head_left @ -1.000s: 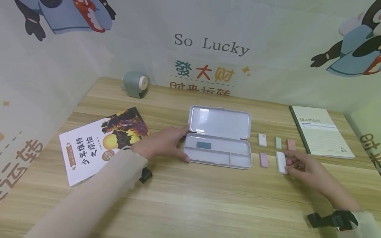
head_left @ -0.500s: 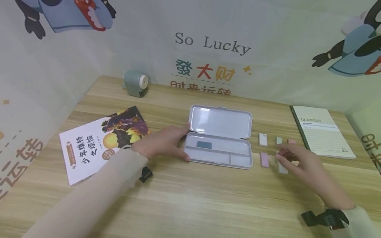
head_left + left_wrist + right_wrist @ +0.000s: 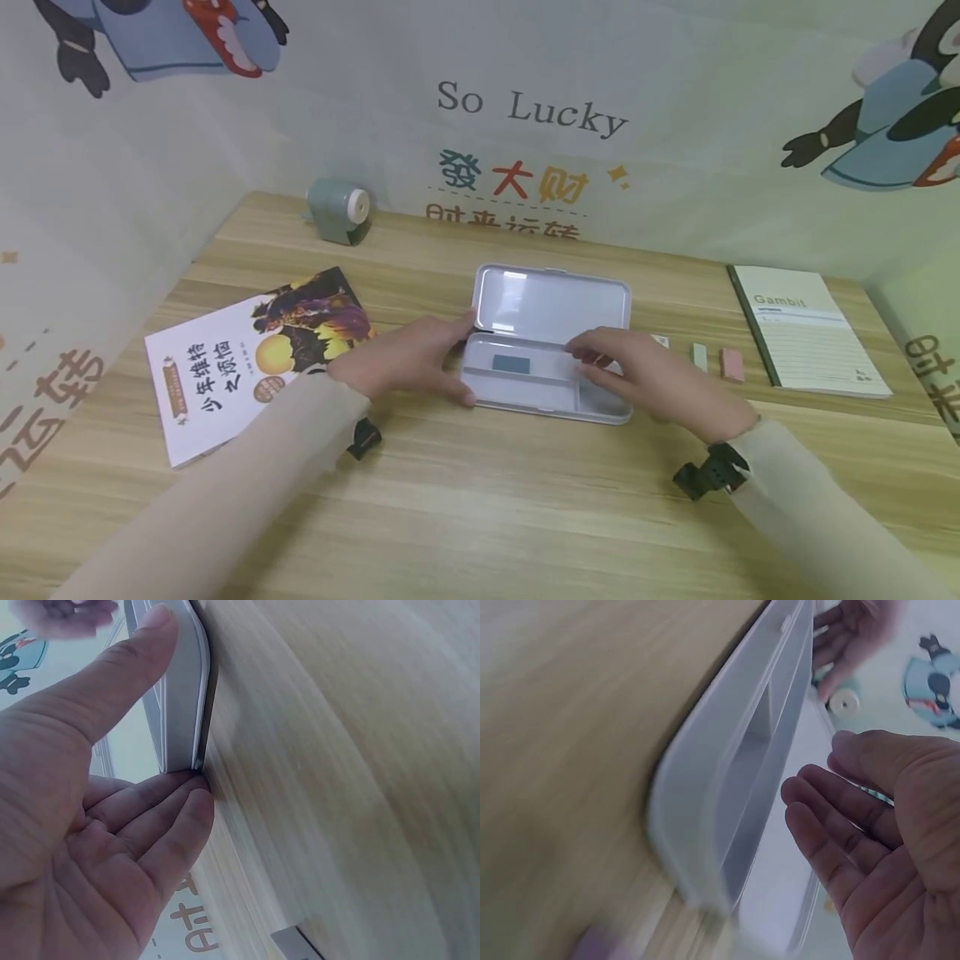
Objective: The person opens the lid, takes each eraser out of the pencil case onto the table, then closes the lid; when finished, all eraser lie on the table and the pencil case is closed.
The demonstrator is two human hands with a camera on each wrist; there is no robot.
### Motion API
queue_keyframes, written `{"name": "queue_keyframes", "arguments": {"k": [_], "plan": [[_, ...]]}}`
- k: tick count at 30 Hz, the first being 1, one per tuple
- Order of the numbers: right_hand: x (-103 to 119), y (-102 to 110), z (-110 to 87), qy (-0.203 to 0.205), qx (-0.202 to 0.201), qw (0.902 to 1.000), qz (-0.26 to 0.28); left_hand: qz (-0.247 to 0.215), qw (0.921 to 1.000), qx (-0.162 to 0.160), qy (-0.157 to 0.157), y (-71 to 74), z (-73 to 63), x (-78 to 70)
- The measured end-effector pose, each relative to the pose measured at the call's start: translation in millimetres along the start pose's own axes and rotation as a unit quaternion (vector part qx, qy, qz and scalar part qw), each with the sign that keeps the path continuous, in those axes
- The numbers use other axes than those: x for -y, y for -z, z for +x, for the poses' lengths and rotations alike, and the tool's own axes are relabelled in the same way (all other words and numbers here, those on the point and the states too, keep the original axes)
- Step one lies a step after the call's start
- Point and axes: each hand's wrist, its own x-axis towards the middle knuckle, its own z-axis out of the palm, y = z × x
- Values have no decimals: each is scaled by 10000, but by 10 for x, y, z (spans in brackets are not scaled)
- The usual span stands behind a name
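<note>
An open pale pencil case (image 3: 555, 407) lies mid-table with its lid back and a blue-grey eraser (image 3: 512, 364) in the rear compartment. My left hand (image 3: 408, 362) rests against its left end, thumb along the side, fingers at the far corner. Over the right part of the tray is my right hand (image 3: 652, 375), fingers bent toward the thumb. It pinches an eraser (image 3: 876, 795), of which only a narrow teal-striped sliver shows in the right wrist view. A green eraser (image 3: 699, 357), a pink eraser (image 3: 732, 365) and a partly covered white eraser (image 3: 660, 340) lie to the right.
A book (image 3: 202, 408) lies at the left and a teal pencil sharpener (image 3: 333, 212) stands behind it. At the right back is a notebook (image 3: 813, 333). A blurred purple eraser (image 3: 600, 945) shows low in the right wrist view. Printed cloth surrounds the table's back and sides.
My right hand has moved left from the longer white eraser among the loose erasers to above the case's right part. My left hand stays at the case's left end.
</note>
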Motion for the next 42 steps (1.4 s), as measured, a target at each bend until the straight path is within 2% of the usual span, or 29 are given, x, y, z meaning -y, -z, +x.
{"name": "queue_keyframes", "arguments": {"k": [8, 16, 22, 27, 32, 42], "plan": [[100, -129, 388, 420, 483, 9978, 182, 96, 9999, 64, -20, 19, 49, -24], [217, -231, 595, 616, 805, 9948, 104, 141, 9998, 116, 44, 16, 36, -21], [251, -266, 618, 1042, 671, 9922, -109, 36, 9999, -7, -142, 4, 31, -11], [222, -290, 613, 1164, 614, 9912, -163, 11, 9999, -15, -149, -2, 23, -11], [248, -274, 642, 1184, 705, 9902, -247, 18, 9999, -23, -120, 5, 13, 4], [367, -175, 666, 892, 1161, 9883, -438, -11, 10000, -42, -89, -10, 0, 28]]}}
